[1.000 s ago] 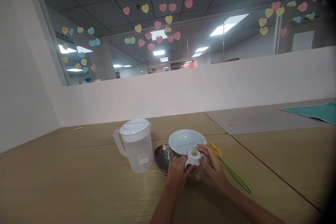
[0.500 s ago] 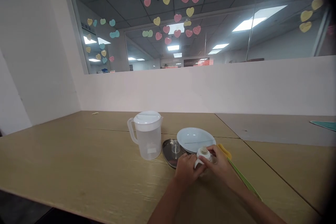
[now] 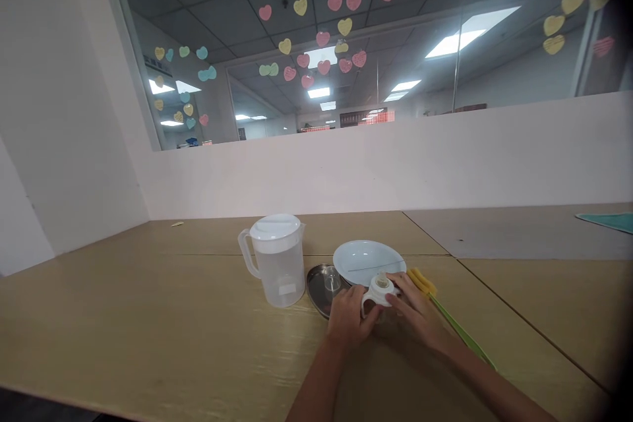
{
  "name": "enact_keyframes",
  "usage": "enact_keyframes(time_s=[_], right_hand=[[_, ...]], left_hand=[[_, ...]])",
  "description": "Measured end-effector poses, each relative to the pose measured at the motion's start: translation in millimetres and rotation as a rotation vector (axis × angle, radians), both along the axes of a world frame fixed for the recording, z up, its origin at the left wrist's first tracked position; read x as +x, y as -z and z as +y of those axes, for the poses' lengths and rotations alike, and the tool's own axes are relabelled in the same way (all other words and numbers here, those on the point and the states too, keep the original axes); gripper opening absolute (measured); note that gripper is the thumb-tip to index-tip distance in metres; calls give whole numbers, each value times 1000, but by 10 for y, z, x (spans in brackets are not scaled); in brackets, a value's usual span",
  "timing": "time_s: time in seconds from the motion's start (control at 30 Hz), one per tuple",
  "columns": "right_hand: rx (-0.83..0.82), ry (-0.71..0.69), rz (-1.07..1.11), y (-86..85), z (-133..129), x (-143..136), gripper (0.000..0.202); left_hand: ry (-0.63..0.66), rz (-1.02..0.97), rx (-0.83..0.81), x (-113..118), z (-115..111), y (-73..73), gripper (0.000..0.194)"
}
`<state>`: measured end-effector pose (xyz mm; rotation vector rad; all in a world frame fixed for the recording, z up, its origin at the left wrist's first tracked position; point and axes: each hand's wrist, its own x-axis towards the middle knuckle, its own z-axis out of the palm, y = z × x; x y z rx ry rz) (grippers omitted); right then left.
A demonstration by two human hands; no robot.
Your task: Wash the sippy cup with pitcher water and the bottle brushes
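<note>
Between my two hands is a baby bottle (image 3: 381, 287) with a white collar, a pale teat on top and a white side handle. My left hand (image 3: 346, 315) is closed around its left side at the handle. The fingers of my right hand (image 3: 416, 308) grip the collar from the right. Most of the bottle's lower body is hidden by my hands. Just behind it lies a white bowl (image 3: 363, 252). To the left, a small clear cap (image 3: 332, 279) stands on a round metal tray (image 3: 317, 290), partly covered by my left hand.
A clear plastic pitcher (image 3: 279, 270) with a white lid stands left of the tray. On the right lies a brush with a yellow sponge head (image 3: 421, 281) and a green handle (image 3: 465, 333). A teal item (image 3: 610, 220) is at the far right of the table (image 3: 148, 316).
The view has tilted and shifted slightly. My right fingers have shifted on the collar, and the bottle's handle now shows more openly beside my left hand.
</note>
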<state>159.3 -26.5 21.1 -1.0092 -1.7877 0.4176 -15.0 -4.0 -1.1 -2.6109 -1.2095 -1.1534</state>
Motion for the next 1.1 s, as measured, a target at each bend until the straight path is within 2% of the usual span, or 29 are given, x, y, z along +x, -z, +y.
enact_keyframes(time_s=[0.07,0.2,0.4,0.7,0.87,0.97,1.03,1.1], right_hand=[[-35,-19,37,-22,-25,-3,29],[-55,-11,170,52,2,-47,30],[-40,69,235,187,83,-94,32],[-16,164,196,191,96,-123,32],[5,225,149,187,98,-127,36],[17,277,125,199,95,-125,39],[13,288,109,214,97,-120,41],[-5,282,96,228,103,-116,43]], left_hand=[[29,-58,-56,-5,-18,-16,35],[89,-132,-187,41,-59,-42,64],[66,-192,-215,94,-69,-46,58],[1,-110,-228,81,-66,-66,57],[72,-126,-93,7,-34,-45,56],[-3,-283,6,-73,24,-29,51],[-123,-364,40,-140,96,-14,44],[-256,-343,48,-211,189,14,40]])
